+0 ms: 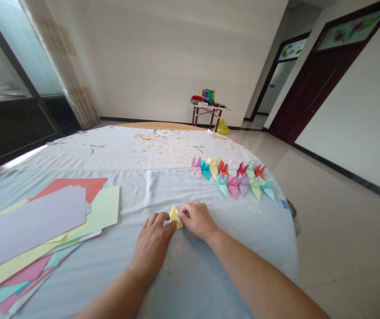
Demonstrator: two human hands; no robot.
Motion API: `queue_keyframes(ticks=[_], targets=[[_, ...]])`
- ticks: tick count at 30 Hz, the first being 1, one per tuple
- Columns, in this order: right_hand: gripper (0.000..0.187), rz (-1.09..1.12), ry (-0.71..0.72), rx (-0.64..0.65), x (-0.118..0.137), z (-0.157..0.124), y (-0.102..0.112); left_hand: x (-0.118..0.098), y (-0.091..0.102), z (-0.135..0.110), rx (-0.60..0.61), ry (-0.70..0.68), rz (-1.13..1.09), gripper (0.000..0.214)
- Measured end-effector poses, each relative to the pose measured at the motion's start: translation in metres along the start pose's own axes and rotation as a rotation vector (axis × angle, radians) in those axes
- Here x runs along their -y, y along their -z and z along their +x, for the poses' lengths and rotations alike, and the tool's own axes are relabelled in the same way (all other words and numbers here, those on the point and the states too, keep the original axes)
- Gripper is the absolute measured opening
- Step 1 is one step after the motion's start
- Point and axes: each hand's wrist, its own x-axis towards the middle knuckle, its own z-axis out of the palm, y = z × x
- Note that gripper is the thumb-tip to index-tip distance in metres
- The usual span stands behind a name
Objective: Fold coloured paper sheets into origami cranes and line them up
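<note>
A small piece of yellow folded paper (176, 217), creased into a pointed wedge, sits on the cloth-covered worktop (210, 270). Its tip points away from the person, the long axis leaning slightly left. The left hand (152, 243) and right hand (196, 220), both half-closed, pinch it from either side.

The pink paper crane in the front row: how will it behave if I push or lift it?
The pink paper crane is probably very light, since it looks like folded thin paper only. It stands on a narrow folded base, so a small push would likely tip it. Its thin wings could crease easily if pinched.
</note>
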Motion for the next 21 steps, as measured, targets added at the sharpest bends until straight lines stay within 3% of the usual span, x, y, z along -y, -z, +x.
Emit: queue_keyframes(ticks=[8, 21], targets=[[0.019, -0.079, 0.006, 0.028, 0.003, 0.001, 0.002, -0.014, 0.009, -0.002, 0.055, -0.063, 0.135, 0.023], [0.017, -0.063, 0.050, 0.016, -0.002, 0.001, 0.000, -0.021, 0.002, -0.008, 0.051, -0.071, 0.190, 0.030]])
